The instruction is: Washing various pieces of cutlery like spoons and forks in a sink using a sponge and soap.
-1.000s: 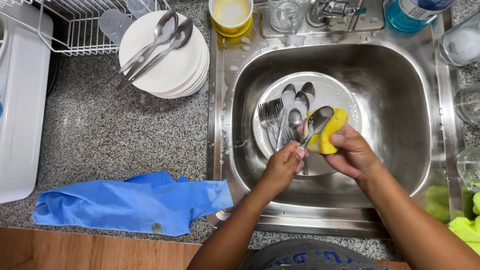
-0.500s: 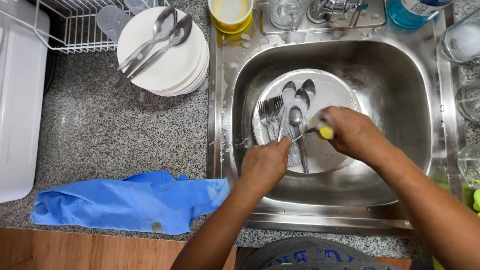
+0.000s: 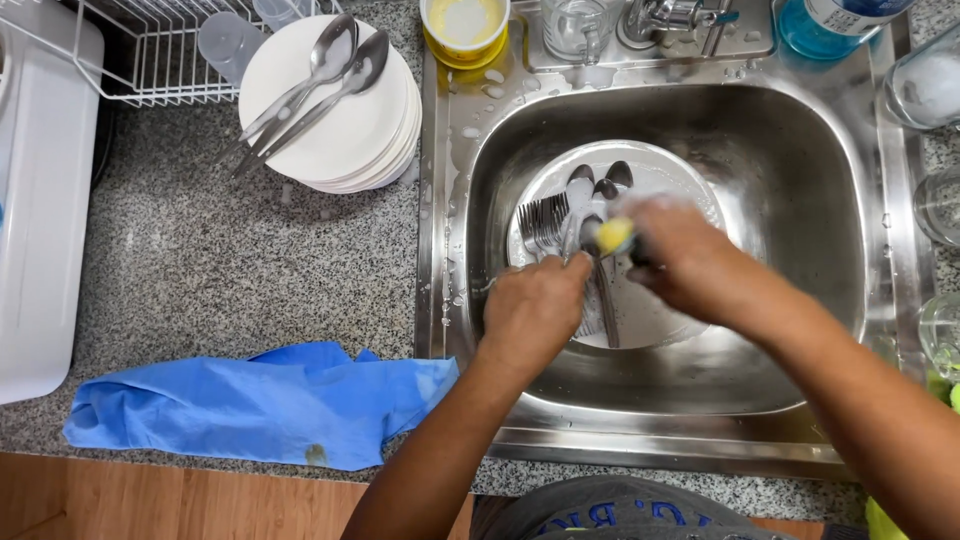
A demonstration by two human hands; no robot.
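Observation:
Over the steel sink, my left hand grips the handle of a spoon whose bowl points away from me. My right hand, blurred by motion, is closed on a yellow sponge pressed against that spoon's bowl. Beneath them a white plate lies in the sink with several forks and more spoons on it.
A stack of white plates with two spoons on top sits on the granite counter, left of the sink. A wire rack, a white tray, a blue cloth, a yellow cup and glasses surround the sink.
Both hands have shifted left and up over the plate. The sponge, earlier clearly showing beside the spoon, is now mostly covered by my right hand, which is blurred.

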